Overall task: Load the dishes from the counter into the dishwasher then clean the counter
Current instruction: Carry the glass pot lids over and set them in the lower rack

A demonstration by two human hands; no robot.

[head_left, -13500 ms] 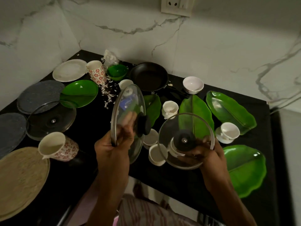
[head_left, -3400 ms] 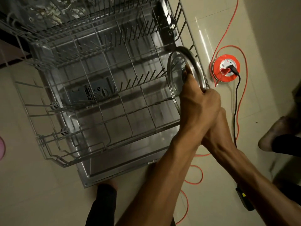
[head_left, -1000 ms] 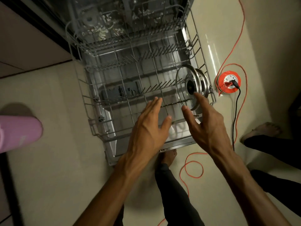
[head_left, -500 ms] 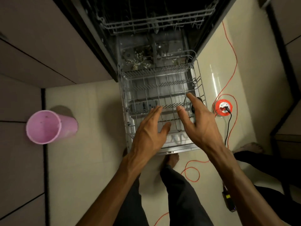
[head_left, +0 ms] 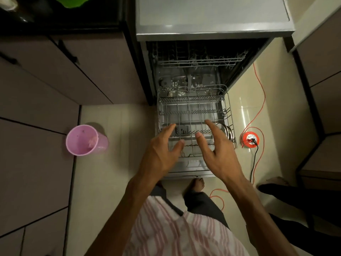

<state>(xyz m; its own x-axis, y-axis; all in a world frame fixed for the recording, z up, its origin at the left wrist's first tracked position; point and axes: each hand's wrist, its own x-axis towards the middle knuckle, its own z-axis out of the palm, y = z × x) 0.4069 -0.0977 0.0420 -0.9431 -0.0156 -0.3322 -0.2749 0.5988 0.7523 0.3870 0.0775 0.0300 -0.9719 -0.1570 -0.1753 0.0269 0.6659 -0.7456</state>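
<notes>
**Two bare hands held over an open dishwasher, lids racked at the right**

Seen from the head camera, a dishwasher [head_left: 203, 74] is shown open in the upper centre of the frame, its lower rack [head_left: 193, 111] pulled out over the door [head_left: 191, 169]. Two glass lids [head_left: 227, 132] are stood on edge at the right end of the lower rack, partly hidden behind the right hand [head_left: 219, 154]. The left hand [head_left: 158, 154] is raised at centre frame, fingers straight and slightly spread, thumb apart, nothing held. The right hand is held just beside it in the same manner, fingers extended and spread, nothing gripped; whether either hand touches the rack cannot be told. The upper rack [head_left: 201, 60] is seen inside the machine, and pale scraps are scattered on the tub floor [head_left: 184, 85].

A pink plastic bin [head_left: 84, 140] is stood on the tiled floor [head_left: 114, 145] at left of centre. An orange cable reel [head_left: 250, 139] is placed on the floor right of the lower rack, with a black plug and cord [head_left: 253, 159] attached and an orange cable [head_left: 261, 100] trailed toward the upper right. Cabinet fronts [head_left: 46, 85] are seen at left, and the edge of a dark counter [head_left: 55, 15] with something green [head_left: 77, 1] at upper left. A pink-striped shirt [head_left: 175, 228] fills the bottom centre.
</notes>
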